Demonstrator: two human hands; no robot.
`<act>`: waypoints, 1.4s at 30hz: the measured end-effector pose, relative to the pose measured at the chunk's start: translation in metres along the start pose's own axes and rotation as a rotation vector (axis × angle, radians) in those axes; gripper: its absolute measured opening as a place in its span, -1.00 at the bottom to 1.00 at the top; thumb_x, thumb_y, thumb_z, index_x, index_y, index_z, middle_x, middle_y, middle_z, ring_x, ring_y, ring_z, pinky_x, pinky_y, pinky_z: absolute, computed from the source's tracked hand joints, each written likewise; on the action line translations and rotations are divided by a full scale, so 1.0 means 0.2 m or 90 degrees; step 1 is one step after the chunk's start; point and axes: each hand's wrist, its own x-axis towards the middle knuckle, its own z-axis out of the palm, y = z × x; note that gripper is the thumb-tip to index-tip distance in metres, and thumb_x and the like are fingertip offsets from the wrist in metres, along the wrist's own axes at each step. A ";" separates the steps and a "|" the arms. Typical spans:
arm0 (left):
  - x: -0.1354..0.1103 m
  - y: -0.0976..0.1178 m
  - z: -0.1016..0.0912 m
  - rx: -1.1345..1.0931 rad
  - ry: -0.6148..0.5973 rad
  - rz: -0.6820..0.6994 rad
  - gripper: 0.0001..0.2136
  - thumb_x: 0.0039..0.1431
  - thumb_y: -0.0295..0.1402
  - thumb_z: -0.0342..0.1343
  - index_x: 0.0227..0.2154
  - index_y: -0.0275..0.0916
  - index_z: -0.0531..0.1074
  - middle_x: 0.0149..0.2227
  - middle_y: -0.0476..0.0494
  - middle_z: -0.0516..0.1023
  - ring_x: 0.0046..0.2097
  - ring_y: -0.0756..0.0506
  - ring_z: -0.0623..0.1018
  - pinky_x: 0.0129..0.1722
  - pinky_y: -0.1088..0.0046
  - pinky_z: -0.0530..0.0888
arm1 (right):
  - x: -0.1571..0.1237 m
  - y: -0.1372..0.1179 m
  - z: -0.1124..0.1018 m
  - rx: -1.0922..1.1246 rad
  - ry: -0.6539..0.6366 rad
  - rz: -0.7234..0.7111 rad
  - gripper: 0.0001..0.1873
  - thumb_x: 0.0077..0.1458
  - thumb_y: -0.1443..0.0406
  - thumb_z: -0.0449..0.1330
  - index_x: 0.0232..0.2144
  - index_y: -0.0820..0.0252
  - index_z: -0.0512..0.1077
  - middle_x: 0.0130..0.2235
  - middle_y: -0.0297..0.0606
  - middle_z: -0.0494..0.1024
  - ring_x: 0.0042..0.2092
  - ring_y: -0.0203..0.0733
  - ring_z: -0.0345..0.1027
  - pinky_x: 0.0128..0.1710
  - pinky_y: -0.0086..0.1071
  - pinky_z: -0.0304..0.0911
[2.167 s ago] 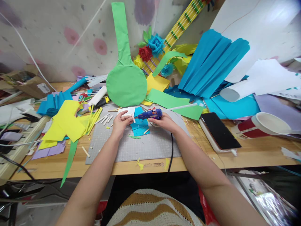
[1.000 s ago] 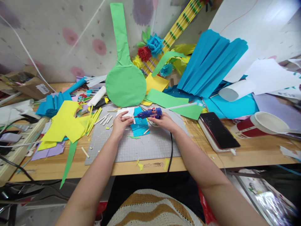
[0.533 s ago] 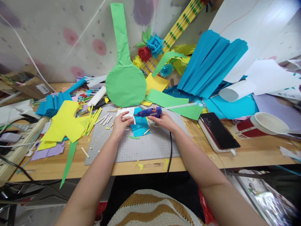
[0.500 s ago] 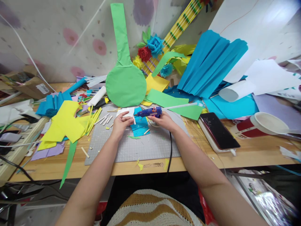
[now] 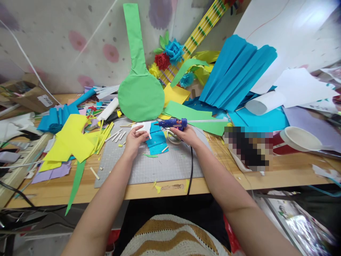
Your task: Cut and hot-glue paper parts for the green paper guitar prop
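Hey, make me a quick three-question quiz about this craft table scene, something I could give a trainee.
1. True or false: the right hand holds the glue gun with its nozzle pointing toward the left hand.
2. What does the left hand pinch? A: white paper piece; B: yellow strip; C: scissors.
3. What surface lies under the blue paper?
Key: 1 true; 2 A; 3 the grey cutting mat.
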 end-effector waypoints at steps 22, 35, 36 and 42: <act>-0.03 0.05 0.02 -0.119 -0.033 -0.048 -0.60 -0.29 -0.43 0.31 -0.31 -0.27 0.33 -0.38 -0.08 0.53 -0.36 0.02 0.53 -0.28 0.47 0.46 | 0.08 0.23 -0.20 -0.371 0.143 0.123 -0.37 -0.20 -0.14 0.10 -0.24 0.23 0.43 -0.22 -0.03 0.50 -0.19 -0.01 0.35 -0.29 -0.28 0.19; -0.03 0.05 0.02 -0.140 -0.019 -0.042 -0.56 -0.34 -0.45 0.32 -0.35 -0.23 0.23 -0.42 -0.03 0.52 -0.38 0.01 0.53 -0.34 0.45 0.46 | -0.08 -0.01 -0.37 -0.454 -0.189 0.169 -0.70 -0.17 0.07 0.14 -0.62 0.15 0.20 -0.59 -0.36 0.35 -0.54 -0.30 0.16 -0.57 -0.42 -0.07; -0.03 0.05 0.02 -0.143 -0.014 -0.038 -0.55 -0.35 -0.45 0.33 -0.37 -0.22 0.22 -0.42 -0.02 0.51 -0.39 0.02 0.52 -0.35 0.46 0.46 | -0.10 -0.01 -0.37 -0.461 -0.150 0.164 -0.76 -0.16 0.11 0.13 -0.57 0.15 0.25 -0.54 -0.33 0.41 -0.50 -0.27 0.21 -0.55 -0.42 -0.03; -0.02 0.05 0.01 -0.134 0.007 -0.021 -0.55 -0.33 -0.42 0.32 -0.37 -0.20 0.18 -0.42 0.02 0.49 -0.40 0.04 0.51 -0.34 0.46 0.46 | -0.25 0.10 -0.54 -0.535 0.202 0.169 -0.62 -0.12 0.31 0.02 -0.16 0.20 0.26 -0.20 -0.14 0.50 -0.14 -0.03 0.32 -0.33 -0.31 0.15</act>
